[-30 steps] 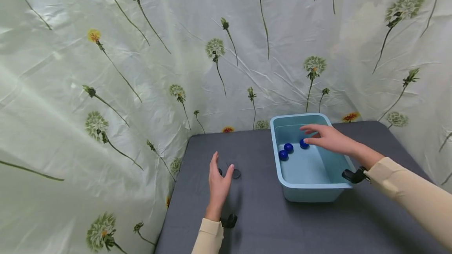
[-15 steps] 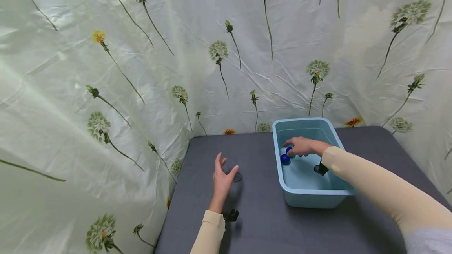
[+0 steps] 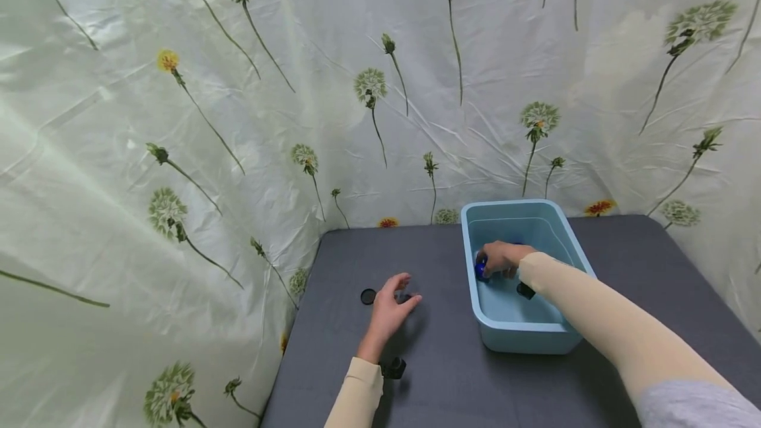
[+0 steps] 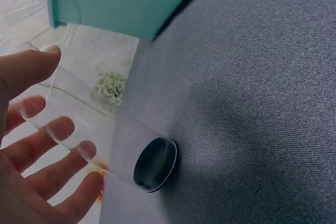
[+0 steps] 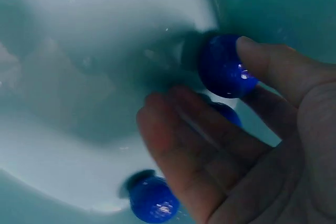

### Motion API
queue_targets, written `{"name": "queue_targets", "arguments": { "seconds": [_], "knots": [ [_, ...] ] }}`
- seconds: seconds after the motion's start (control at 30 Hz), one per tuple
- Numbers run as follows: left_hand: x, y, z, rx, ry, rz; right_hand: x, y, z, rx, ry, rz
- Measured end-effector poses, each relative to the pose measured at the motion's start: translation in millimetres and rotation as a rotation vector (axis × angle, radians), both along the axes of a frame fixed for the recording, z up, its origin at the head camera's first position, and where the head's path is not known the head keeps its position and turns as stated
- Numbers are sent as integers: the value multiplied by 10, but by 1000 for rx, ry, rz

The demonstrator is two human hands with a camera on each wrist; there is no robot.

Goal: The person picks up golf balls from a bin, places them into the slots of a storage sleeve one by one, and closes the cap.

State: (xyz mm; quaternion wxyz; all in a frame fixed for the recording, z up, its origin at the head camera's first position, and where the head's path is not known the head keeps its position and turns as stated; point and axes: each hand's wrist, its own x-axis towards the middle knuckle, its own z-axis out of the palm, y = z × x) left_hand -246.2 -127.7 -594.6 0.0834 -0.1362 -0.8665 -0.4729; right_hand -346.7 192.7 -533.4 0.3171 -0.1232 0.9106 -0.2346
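Note:
My left hand (image 3: 388, 317) curves around a clear tube with a black round base (image 4: 156, 165), standing on the dark cloth. In the left wrist view the thumb is at the rim of the tube (image 4: 89, 95) and the fingers lie along its other side. My right hand (image 3: 504, 256) reaches down inside the light blue tub (image 3: 529, 327). Thumb and index finger pinch a shiny blue ball (image 5: 220, 66) near the tub's wall. A second blue ball (image 5: 229, 113) is partly hidden behind the fingers, and a third blue ball (image 5: 152, 201) lies below them.
Left of the left hand, a black disc (image 3: 368, 296) sits on the grey cloth-covered table (image 3: 434, 375); whether it belongs to another clear piece I cannot tell. A flower-print curtain (image 3: 255, 84) hangs behind and to the left.
My right hand has gone left and down into the tub, onto a ball. My left hand has shifted right around the tube, uncovering the black disc beside it.

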Motion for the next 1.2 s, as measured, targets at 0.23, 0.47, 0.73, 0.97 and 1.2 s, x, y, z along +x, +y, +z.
{"name": "queue_targets", "arguments": {
  "seconds": [0.23,0.47,0.73,0.97,1.2],
  "knots": [
    [32,63,0,-83,80,0,31,-15,-88,-27,31,12],
    [97,104,62,-67,82,10,103,19,31,-7,68,86],
    [175,122,158,-46,78,33,178,89,142,-3,102,161],
    [243,115,203,1,89,13,264,168,367,-62,223,263],
    [294,124,269,24,90,-4,334,252,627,-96,322,299]
  ]
}}
